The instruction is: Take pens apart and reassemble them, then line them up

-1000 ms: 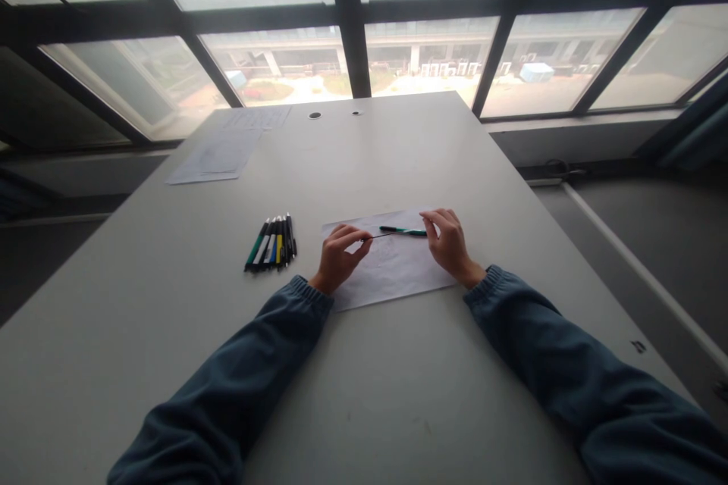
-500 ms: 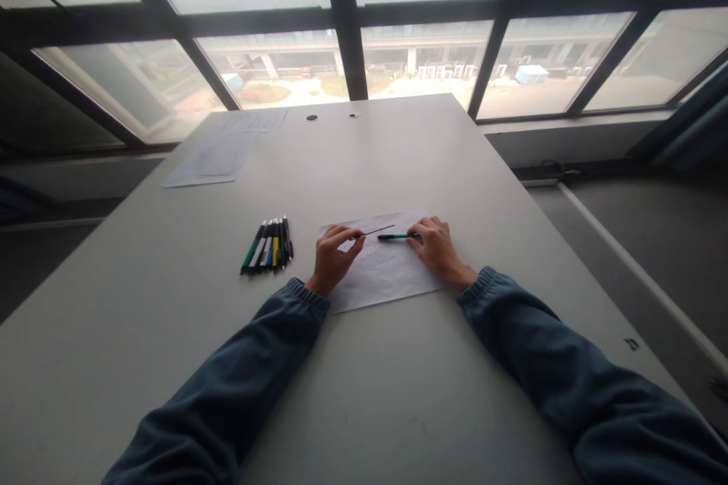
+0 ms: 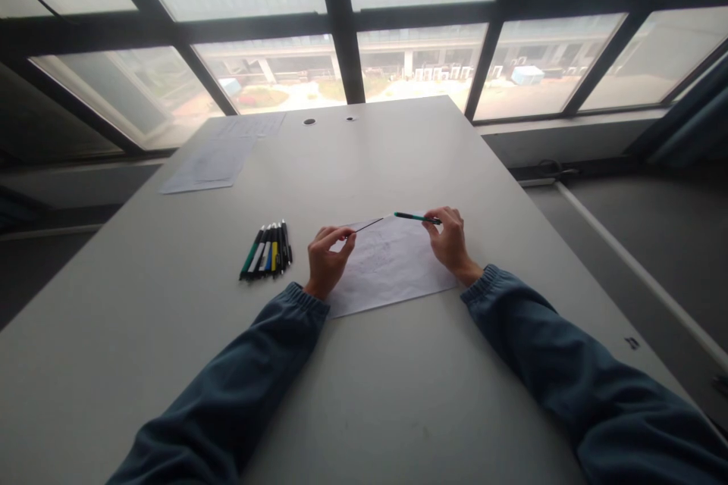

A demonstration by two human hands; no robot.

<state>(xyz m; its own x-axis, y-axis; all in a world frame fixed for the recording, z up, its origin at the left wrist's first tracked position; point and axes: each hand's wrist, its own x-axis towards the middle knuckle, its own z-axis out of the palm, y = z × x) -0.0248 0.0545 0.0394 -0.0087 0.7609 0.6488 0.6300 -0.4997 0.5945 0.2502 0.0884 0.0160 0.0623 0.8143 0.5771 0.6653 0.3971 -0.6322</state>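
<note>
Between thumb and fingers, my left hand [image 3: 330,258] pinches a thin dark pen refill [image 3: 368,226], which points to the right and slightly up. My right hand [image 3: 449,239] is closed on the rear part of a green and black pen barrel [image 3: 417,217], whose front end faces the refill. A small gap lies between the refill's tip and the barrel. Below both hands, a sheet of paper [image 3: 392,273] with faint pen marks lies on the white table [image 3: 364,379].
Several pens [image 3: 266,250] lie side by side left of my left hand. More papers [image 3: 210,159] rest at the table's far left. Two round holes, one of them a cable hole [image 3: 309,122], are near the far edge, before a large window [image 3: 421,61].
My right hand has lifted the pen barrel off the paper, moving it up and to the right. My left hand has shifted slightly left with the refill.
</note>
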